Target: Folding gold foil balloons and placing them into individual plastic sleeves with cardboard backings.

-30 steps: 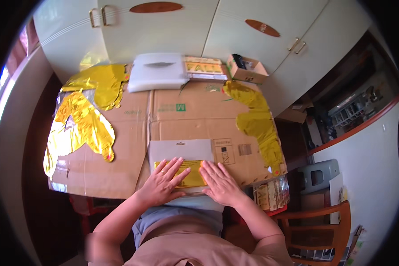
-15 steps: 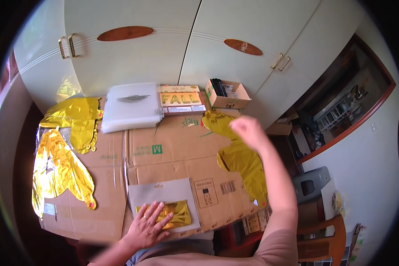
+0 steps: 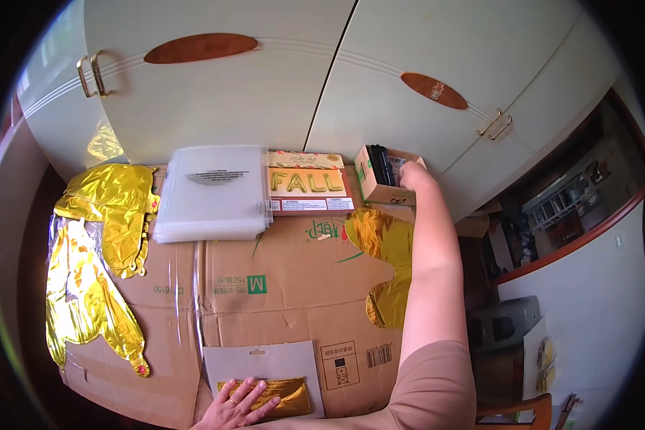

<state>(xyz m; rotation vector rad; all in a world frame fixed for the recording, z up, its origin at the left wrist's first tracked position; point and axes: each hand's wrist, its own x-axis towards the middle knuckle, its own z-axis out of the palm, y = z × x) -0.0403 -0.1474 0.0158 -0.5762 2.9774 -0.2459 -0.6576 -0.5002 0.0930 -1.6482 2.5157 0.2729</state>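
Observation:
My left hand (image 3: 238, 405) lies with fingers spread on a folded gold foil balloon (image 3: 292, 395), which rests on a white card with a hanging hole (image 3: 261, 355) near the cardboard's front edge. My right hand (image 3: 413, 174) reaches into a small open carton (image 3: 388, 193) at the back right, its fingers hidden inside. Black items (image 3: 385, 166) stick up in that carton beside the hand. Beneath my right forearm lies another flat gold foil balloon (image 3: 383, 236), partly covered by the arm.
A stack of clear plastic bags (image 3: 211, 193) and flat balloon packages (image 3: 307, 183) sit along the back. Flat gold foil balloons (image 3: 111, 208) spread over the left side of the cardboard (image 3: 265, 308). Behind stands a pale cabinet (image 3: 222, 100); a grey chair (image 3: 505, 326) is at right.
My right hand has gone from above the right-hand foil balloon into the small carton. The left hand stays on the folded foil. The view has shifted, so the cardboard appears lower.

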